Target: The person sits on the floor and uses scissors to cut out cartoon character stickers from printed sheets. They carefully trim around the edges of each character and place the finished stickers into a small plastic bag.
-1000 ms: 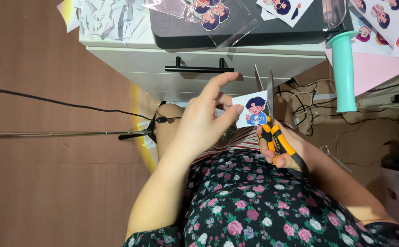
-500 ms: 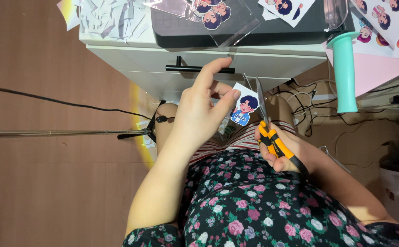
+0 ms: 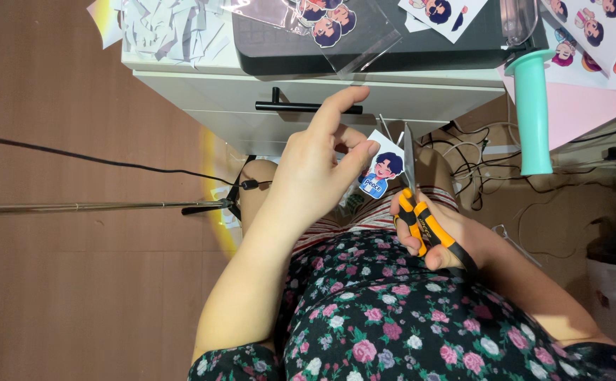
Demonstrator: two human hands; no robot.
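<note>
Head view: white desk [image 3: 393, 95] above brown floor [image 3: 75, 282].

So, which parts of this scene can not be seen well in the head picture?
- Sticker: its left edge is hidden behind the left hand.
- Scissors: the handle loops are covered by the right hand; how far the blades are open is unclear.
- Sticker sheets: cut off by the top and right edges.
- Drawer: closed, contents hidden.

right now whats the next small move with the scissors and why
Probably close the scissors a little further along the edge of the sticker. The right hand has the blades against its right edge, and the left hand pinches it by the opposite side, with white border still around the printed figure.
</note>
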